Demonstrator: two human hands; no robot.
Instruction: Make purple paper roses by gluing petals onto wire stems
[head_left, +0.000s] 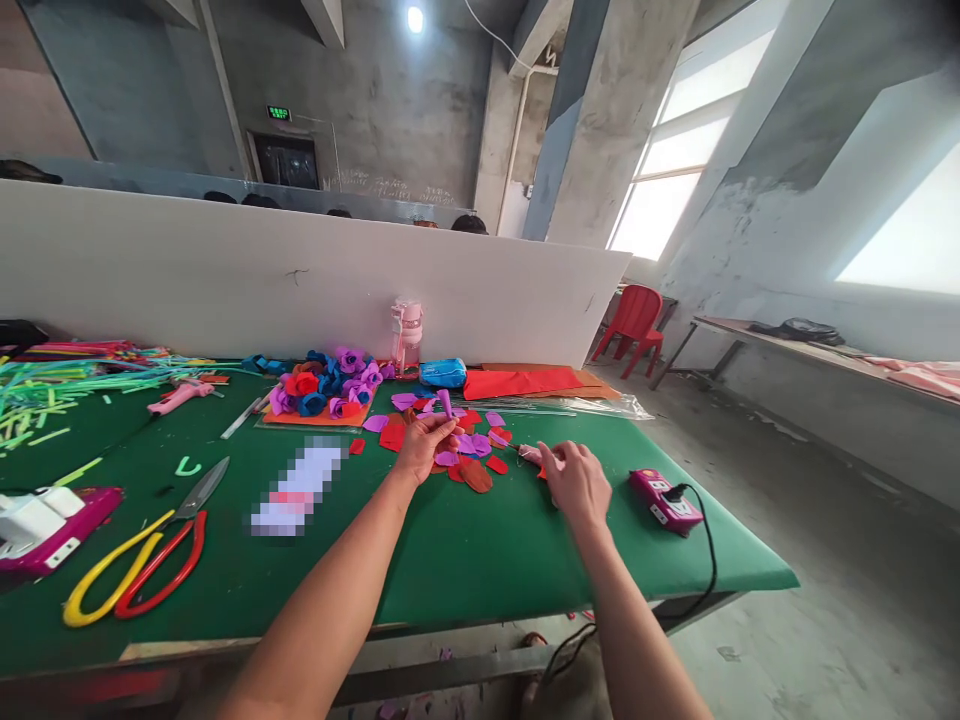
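My left hand [424,444] is closed on a small purple felt piece [445,402] that sticks up between its fingers, above a scatter of purple and red felt petals [475,446] on the green table [450,560]. My right hand [574,482] is closed on a pink tool [529,454], its tip pointing left toward the petals. The tool's body is mostly hidden by my fingers.
Finished felt roses [326,386] lie at the back by a pink bottle [406,338] and a blue pack [442,373]. Scissors [142,560] and a pink glue gun [178,396] lie left. A pink corded device [666,500] sits right. A white partition [225,270] backs the table.
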